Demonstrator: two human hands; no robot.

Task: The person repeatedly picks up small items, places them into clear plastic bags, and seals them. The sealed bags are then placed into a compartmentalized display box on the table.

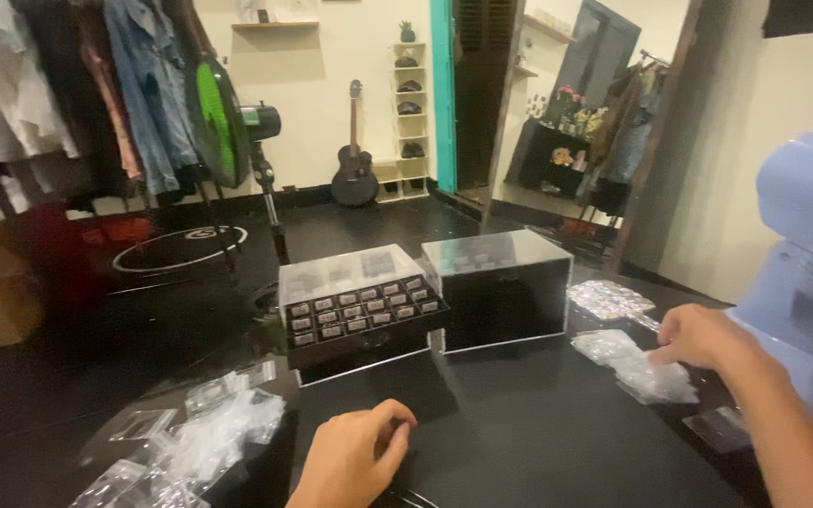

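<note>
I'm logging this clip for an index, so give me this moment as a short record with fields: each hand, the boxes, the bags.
left hand: curled, resting on the black table, holding nothing visible
right hand: on a pile of small clear plastic bags
left box: clear acrylic case with a dark tray of small labelled items
right box: clear acrylic case with black interior
other bags: loose clear bags at left
nearby: pale blue fan

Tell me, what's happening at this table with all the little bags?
A person sits at a dark table. Their right hand reaches into a pile of small clear plastic bags beside a pale blue fan. Their left hand rests curled on the table near another heap of clear bags. Ahead stand two clear display boxes; the left box has a tray of small pieces in rows slid partly out, and the right box is closed.
</note>
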